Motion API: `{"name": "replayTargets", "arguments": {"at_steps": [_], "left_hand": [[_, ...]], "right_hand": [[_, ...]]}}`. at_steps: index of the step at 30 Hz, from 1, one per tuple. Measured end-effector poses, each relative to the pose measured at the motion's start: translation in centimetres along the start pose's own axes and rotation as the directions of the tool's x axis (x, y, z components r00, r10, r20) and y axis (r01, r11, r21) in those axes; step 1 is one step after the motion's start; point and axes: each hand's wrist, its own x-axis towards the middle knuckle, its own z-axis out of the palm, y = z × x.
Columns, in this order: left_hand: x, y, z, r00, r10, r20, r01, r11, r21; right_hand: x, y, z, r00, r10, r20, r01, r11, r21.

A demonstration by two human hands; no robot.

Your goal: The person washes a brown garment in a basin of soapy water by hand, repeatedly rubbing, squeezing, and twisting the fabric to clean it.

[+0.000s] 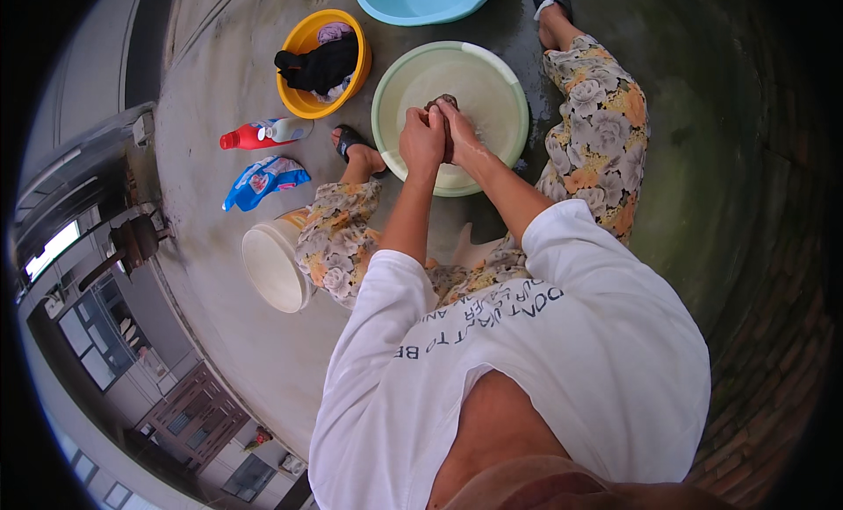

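Note:
Both of my hands are over a pale green plastic basin [384,108] that holds cloudy water. My left hand [423,138] and my right hand [463,133] are pressed together around a small bunched dark brown cloth [447,101]. A bit of the cloth sticks out above the fingers, and more of it hangs down between the palms. My fingers and the palms' inner sides hide most of it. The basin stands on the concrete floor between my feet.
A yellow basin [290,102] of clothes, with a black garment [323,65] on top, stands at upper left. Below it lie a red bottle [247,136], a whitish bottle [290,130] and a blue plastic bag [263,182]. A white bucket [273,266] is by my left leg; a light blue basin [428,2] is ahead.

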Motion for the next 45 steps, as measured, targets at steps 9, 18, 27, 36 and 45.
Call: {"name": "replayTargets", "arguments": {"at_steps": [9,18,27,36,45], "left_hand": [[-3.0,0.2,0.3,0.992,0.092,0.083,-0.101,0.989,0.104],[-4.0,-0.9,-1.1,0.999,0.043,-0.005,-0.043,0.998,-0.041],[-0.3,-4.3,-1.0,0.998,-0.067,0.010,0.066,0.991,0.116],[-5.0,-5.6,-1.9,0.763,-0.154,0.627,0.581,0.587,-0.564],[-2.1,-2.7,-0.4,0.897,0.029,0.440,0.227,0.826,-0.516]], "right_hand": [[0.0,0.4,-2.1,0.997,-0.066,-0.036,0.062,0.993,-0.099],[-0.6,0.6,0.5,0.960,-0.275,-0.048,0.237,0.895,-0.377],[-2.1,2.0,1.3,0.967,-0.226,-0.114,0.129,0.828,-0.546],[0.1,-0.2,-0.8,0.957,-0.286,-0.049,0.232,0.854,-0.466],[-1.7,0.2,-0.3,0.982,-0.112,-0.153,0.043,0.917,-0.397]]}}
